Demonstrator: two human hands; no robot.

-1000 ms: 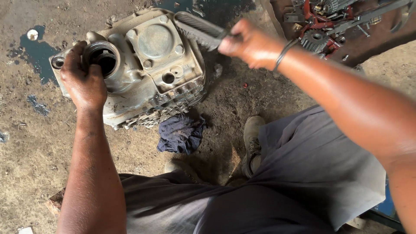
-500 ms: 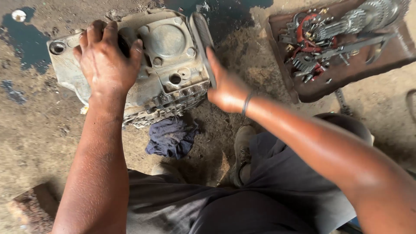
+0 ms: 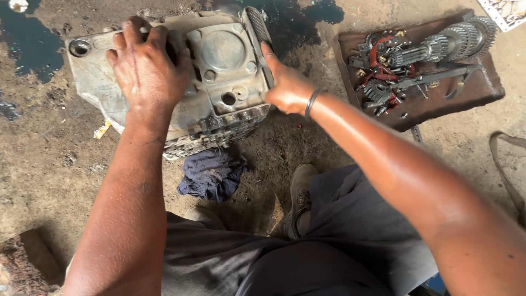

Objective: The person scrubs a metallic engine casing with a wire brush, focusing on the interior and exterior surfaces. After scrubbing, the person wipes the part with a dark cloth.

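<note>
1. Down on the oil-stained dirt floor (image 3: 49, 164), the left hand (image 3: 148, 68) lies palm-down with fingers spread over the top of a grey metal engine casing (image 3: 219, 93), fingertips curled over its far edge.
2. Directly under and to the right of that hand, the casing sits tilted on the ground, its flat square cover plate facing up and its finned underside toward the person.
3. Just below the casing, nearer the person than either hand, a crumpled dark blue rag (image 3: 211, 175) lies on the dirt.
4. Right of the casing, the right hand (image 3: 287, 87) presses against its side edge, fingers closed around the handle of a flat file or rasp (image 3: 256, 27) that runs up along that edge; a dark band circles the wrist.
5. Below the right forearm, a worn shoe (image 3: 300, 192) and grey trouser leg show.
6. Well to the right of the right hand, a brown tray (image 3: 471, 93) holds gears, shafts and small parts (image 3: 422, 55), apart from the casing.
</note>
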